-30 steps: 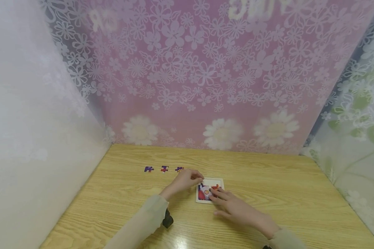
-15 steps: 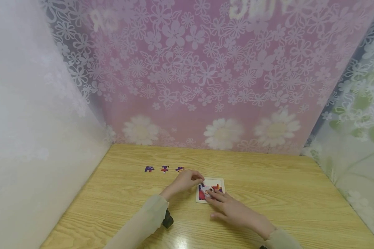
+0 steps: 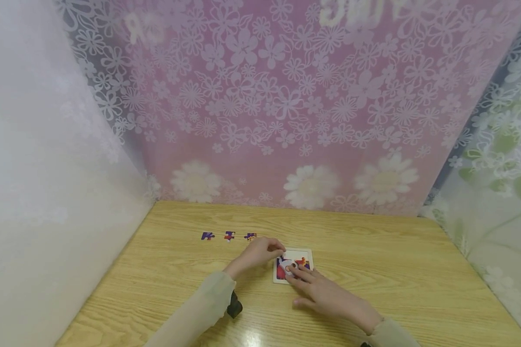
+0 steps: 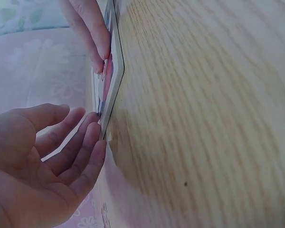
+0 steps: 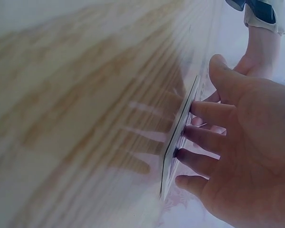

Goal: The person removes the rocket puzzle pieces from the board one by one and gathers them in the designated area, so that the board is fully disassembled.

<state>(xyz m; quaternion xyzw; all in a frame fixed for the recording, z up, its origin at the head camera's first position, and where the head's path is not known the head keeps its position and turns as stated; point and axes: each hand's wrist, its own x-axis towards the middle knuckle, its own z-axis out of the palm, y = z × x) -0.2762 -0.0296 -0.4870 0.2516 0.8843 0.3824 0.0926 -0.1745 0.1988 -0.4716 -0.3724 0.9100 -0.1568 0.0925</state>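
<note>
Lying in the tray [image 3: 298, 254], puzzle pieces [image 3: 281, 273] touch the right hand [image 3: 329, 295].

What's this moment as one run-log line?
left hand: touches puzzle tray edge | right hand: touches pieces in tray | three jigsaw pieces: loose on wooden table

Left hand [image 3: 257, 252]: fingers loosely bent, directed toward two o'clock in head view. Right hand [image 3: 323, 291]: fingers extended toward ten o'clock, thumb spread apart.
</note>
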